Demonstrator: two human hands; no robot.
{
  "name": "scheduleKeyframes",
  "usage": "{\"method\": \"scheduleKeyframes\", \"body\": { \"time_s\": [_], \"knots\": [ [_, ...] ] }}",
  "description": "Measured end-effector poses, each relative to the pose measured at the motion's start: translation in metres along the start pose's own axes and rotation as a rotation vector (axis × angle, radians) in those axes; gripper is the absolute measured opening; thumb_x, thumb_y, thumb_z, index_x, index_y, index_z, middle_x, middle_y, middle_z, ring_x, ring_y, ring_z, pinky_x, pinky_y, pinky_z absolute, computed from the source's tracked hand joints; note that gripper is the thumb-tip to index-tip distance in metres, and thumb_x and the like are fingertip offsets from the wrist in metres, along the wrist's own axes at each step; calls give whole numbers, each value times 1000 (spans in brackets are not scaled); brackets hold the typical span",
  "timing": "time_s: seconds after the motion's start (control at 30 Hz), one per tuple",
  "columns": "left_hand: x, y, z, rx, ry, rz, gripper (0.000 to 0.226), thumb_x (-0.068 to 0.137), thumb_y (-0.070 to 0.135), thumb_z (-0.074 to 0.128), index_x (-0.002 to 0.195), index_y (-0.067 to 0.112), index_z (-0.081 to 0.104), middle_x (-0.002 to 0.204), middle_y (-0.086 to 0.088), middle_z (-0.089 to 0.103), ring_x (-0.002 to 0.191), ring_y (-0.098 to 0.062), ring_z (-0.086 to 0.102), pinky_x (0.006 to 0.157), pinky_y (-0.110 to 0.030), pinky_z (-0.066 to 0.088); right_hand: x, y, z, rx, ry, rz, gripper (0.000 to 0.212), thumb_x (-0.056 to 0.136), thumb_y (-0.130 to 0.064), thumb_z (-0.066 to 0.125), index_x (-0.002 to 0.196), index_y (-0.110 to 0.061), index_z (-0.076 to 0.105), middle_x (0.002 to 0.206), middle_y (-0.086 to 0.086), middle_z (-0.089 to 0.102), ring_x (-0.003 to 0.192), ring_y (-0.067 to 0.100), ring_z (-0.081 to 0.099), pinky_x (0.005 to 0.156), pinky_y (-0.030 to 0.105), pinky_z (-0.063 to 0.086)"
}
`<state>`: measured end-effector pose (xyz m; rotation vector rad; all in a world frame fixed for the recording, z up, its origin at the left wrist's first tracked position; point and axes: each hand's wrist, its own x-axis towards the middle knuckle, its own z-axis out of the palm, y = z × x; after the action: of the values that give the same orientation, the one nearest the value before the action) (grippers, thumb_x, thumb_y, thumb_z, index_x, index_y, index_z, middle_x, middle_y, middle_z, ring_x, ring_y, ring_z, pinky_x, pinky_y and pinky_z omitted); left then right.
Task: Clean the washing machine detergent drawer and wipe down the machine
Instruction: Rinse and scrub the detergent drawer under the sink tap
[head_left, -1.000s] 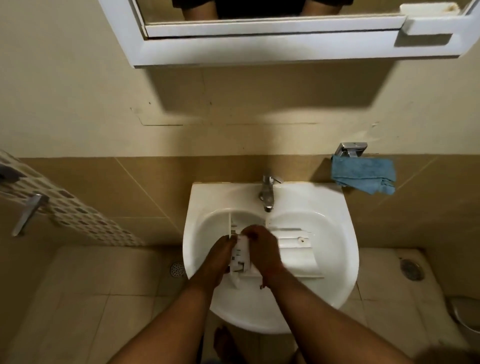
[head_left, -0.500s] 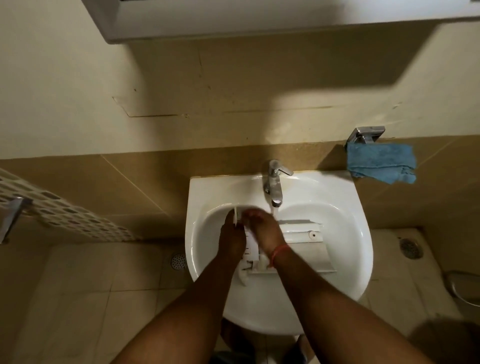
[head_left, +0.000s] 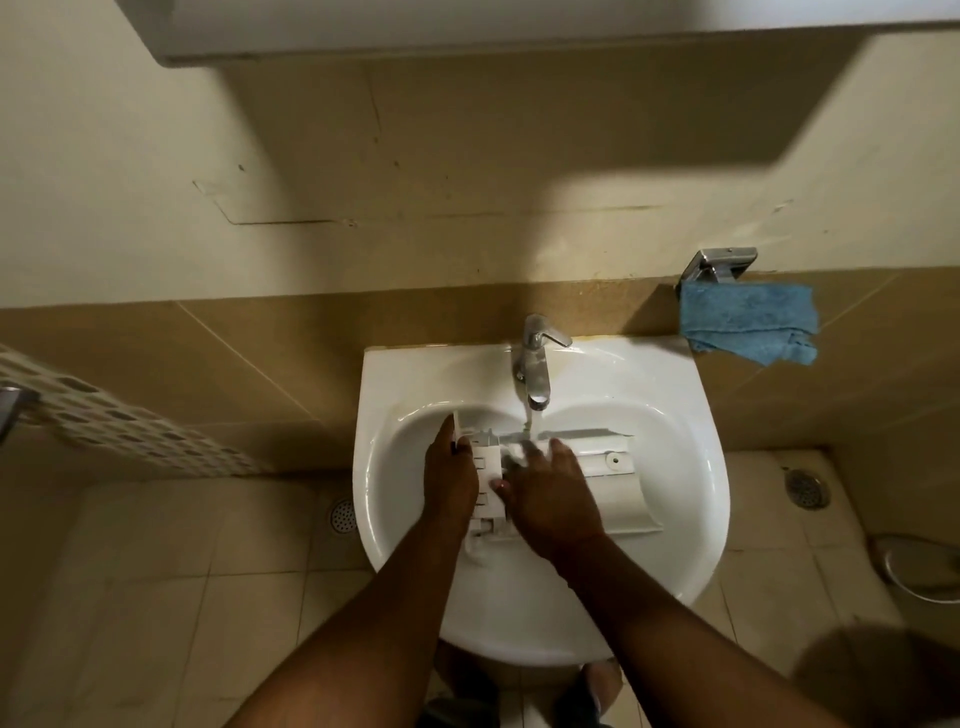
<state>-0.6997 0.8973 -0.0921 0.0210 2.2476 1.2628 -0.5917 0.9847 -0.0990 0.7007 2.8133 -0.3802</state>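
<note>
Under the tap (head_left: 532, 364), water now runs; left hand (head_left: 451, 480) grips the detergent drawer (head_left: 613, 486), right hand (head_left: 553, 496) rubs it with fingers spread: rinsing has begun.

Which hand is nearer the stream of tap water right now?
Right. The right hand has its fingertips just below and beside the water stream; the left hand grips the detergent drawer farther to the left.

drawer (head_left: 618, 499) middle hidden by hands, fingertips blurred

Left hand (head_left: 451, 480) clasped; right hand (head_left: 551, 496) fingers (head_left: 535, 451) spread, both forearms extended.
</note>
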Motion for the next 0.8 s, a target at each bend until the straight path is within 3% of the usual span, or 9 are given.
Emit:
{"method": "scheduleKeyframes", "body": {
  "time_s": [0.07, 0.17, 0.23, 0.3, 0.4, 0.5, 0.57, 0.67, 0.8],
  "knots": [
    [2, -3, 2, 14, 25, 7, 49, 106, 19, 38, 153, 31, 31, 138, -3, 55, 102, -18, 60, 93, -32, 51, 0, -4, 0, 9, -66, -117, 71, 95, -59, 9, 147, -19, 38, 155, 7, 35, 144, 31, 27, 119, 50, 18],
    [-2, -3, 3, 28, 55, 38, 47, 106, 19, 39, 152, 30, 33, 119, 5, 56, 81, -3, 56, 71, -13, 48, -6, 37, -6, -38, -35, -157, 75, 94, -65, 0, 149, -27, 34, 160, 0, 21, 148, 25, 22, 118, 51, 12],
    [-4, 0, 4, 52, 86, 53, 44, 107, 18, 39, 150, 26, 38, 102, 12, 55, 71, 1, 49, 60, -4, 42, -15, 69, -10, -76, 19, 25, 68, 96, -65, 5, 150, -33, 31, 160, -3, 19, 148, 28, 21, 117, 53, 11],
    [-6, 2, 6, 82, 107, 56, 41, 107, 20, 38, 147, 24, 42, 93, 6, 59, 77, -5, 57, 76, -8, 49, -19, 76, -10, -150, -8, 212, 63, 98, -64, 11, 151, -34, 25, 161, 5, 18, 148, 35, 17, 117, 56, 8],
    [-8, 3, 10, 221, 138, 86, 46, 106, 19, 36, 152, 22, 34, 124, -11, 60, 115, -26, 59, 108, -39, 44, -14, 35, -10, -128, -34, 160, 71, 94, -63, 10, 151, -25, 29, 159, 16, 21, 148, 37, 16, 117, 57, 8],
    [-11, 6, 11, 345, 170, 112, 51, 104, 16, 41, 154, 19, 29, 139, -17, 51, 127, -32, 50, 109, -44, 41, -11, 9, -4, -88, -108, -143, 73, 88, -54, -2, 154, -26, 15, 162, 6, 12, 150, 27, 12, 119, 52, 5],
    [-12, 4, 10, 536, 212, 196, 58, 102, 13, 46, 156, 17, 24, 150, -19, 37, 136, -36, 39, 112, -48, 38, -10, 23, -8, -81, -122, -172, 74, 88, -59, -3, 155, -29, 14, 163, 0, 9, 151, 23, 10, 119, 49, 3],
    [-12, -6, 8, 768, 183, 356, 69, 97, 6, 51, 157, 18, 20, 159, -17, 27, 145, -37, 29, 118, -49, 25, -14, 64, -11, -115, -58, 87, 70, 95, -64, 8, 154, -29, 19, 163, 4, 14, 150, 28, 10, 118, 54, 4],
    [-7, -12, 11, 775, 185, 349, 64, 99, 13, 50, 156, 14, 22, 160, -20, 26, 146, -41, 27, 119, -53, 23, -15, 69, -20, -122, -104, 375, 68, 98, -61, 11, 155, -23, 16, 157, 27, 20, 148, 43, 7, 119, 56, 5]
  ]
}}
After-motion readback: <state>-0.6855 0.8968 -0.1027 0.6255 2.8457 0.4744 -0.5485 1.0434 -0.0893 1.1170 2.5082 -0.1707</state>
